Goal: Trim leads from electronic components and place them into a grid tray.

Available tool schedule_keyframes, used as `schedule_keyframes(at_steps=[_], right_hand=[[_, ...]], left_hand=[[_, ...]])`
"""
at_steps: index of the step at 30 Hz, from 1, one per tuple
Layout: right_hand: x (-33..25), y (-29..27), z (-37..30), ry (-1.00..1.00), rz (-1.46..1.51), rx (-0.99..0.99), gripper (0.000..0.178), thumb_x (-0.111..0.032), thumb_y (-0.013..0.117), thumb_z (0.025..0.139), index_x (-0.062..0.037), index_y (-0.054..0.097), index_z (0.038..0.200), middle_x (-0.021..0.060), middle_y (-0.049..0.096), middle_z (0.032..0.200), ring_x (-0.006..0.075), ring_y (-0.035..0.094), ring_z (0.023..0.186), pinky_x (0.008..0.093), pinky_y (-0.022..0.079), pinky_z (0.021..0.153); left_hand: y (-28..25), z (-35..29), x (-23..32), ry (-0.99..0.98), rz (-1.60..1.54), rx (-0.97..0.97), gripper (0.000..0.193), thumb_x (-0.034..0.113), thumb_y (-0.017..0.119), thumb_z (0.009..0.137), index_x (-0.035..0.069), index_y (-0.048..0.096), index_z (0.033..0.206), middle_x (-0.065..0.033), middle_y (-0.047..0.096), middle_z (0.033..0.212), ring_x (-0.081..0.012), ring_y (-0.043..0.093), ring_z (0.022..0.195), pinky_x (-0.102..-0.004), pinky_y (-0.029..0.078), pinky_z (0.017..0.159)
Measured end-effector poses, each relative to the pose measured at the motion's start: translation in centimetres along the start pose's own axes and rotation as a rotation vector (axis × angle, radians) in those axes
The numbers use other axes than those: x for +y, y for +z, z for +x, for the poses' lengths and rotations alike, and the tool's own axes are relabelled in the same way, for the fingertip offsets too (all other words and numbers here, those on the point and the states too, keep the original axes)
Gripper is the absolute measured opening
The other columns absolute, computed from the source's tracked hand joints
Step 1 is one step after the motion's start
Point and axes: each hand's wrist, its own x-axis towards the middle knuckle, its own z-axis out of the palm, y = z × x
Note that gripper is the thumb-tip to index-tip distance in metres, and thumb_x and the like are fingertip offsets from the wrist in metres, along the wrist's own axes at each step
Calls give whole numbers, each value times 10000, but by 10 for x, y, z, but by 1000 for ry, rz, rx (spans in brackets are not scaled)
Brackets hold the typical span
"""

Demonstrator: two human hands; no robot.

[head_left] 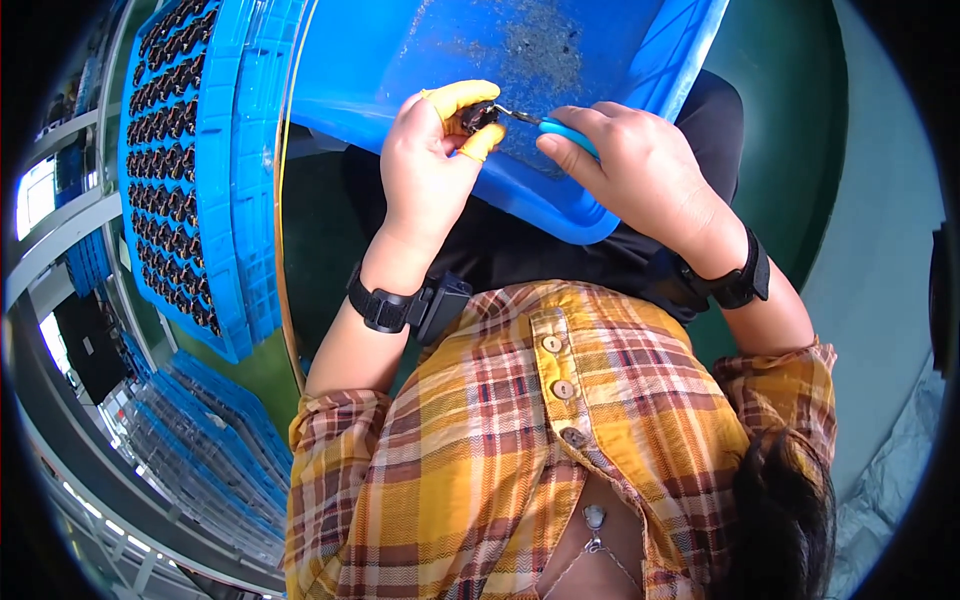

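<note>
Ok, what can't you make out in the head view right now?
In the head view:
Dark part: partly hidden by the left hand.
Tool: its handle's back end is hidden by the right hand.
Blue tub: far end cut off by the top edge.
Scraps in the tub: too small to identify.

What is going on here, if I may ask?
A person works over a blue bin. The left hand, in yellow finger covers, holds a small dark part; the right hand grips a blue-handled tool, its tip at that part. To the left, a blue tray holds rows of dark pieces.
</note>
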Motion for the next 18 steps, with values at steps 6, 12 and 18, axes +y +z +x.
schedule_keyframes(at_steps=[6,12,18], right_hand=[[-3,-3,0,-2,20,-22,376,-394,583,892,-37,640,789,151,619,660,324,634,635,404,520,561],[-4,0,-2,-15,32,-5,378,-389,582,894,-35,628,769,154,618,652,325,634,629,404,517,551],[-6,1,-2,-20,-38,-41,382,-386,582,894,-39,605,737,156,617,645,320,631,605,399,517,541]], left_hand=[[0,0,-1,34,47,-1,346,-74,735,724,56,656,1035,-43,580,950,-115,619,787,-216,552,690],[0,0,-2,117,157,-3,325,-58,739,722,68,667,1013,-60,599,943,-134,622,783,-220,546,670],[-2,1,-5,160,188,-30,329,-44,746,706,88,680,1001,-62,612,919,-160,615,756,-235,533,655]])
